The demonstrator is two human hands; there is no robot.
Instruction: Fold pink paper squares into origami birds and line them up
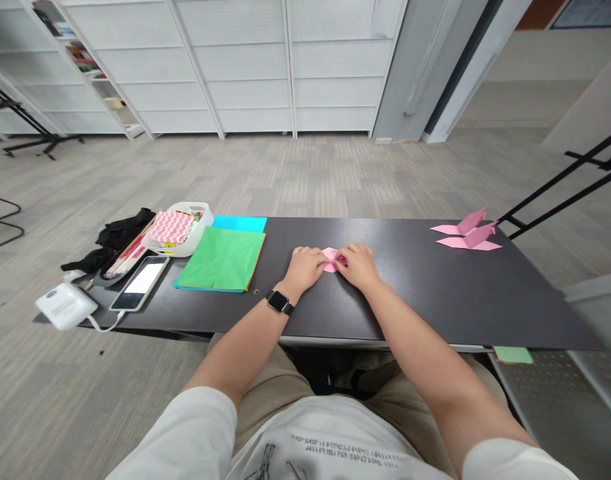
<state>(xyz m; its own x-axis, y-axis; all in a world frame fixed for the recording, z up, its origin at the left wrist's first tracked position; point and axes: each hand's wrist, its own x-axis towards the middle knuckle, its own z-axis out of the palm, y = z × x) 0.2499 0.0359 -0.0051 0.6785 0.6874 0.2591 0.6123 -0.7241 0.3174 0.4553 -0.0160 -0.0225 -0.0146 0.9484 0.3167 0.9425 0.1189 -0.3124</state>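
Note:
A small piece of folded pink paper (330,253) lies on the dark table in front of me, between my two hands. My left hand (305,267), with a black watch on its wrist, has its fingers closed on the paper's left edge. From the other side, my right hand (359,265) pinches the right part of the paper. Both hands rest low at the table top, and their fingertips hide parts of the folds. Two pink folded paper birds (478,237) stand at the far right of the table.
Left of my hands lies a stack of green and blue paper (225,260). Beyond it are a white basket (204,230), a phone (141,283) cabled to a white power bank (66,306), and black cloth (125,230). A green paper piece (514,355) lies below the table's front edge.

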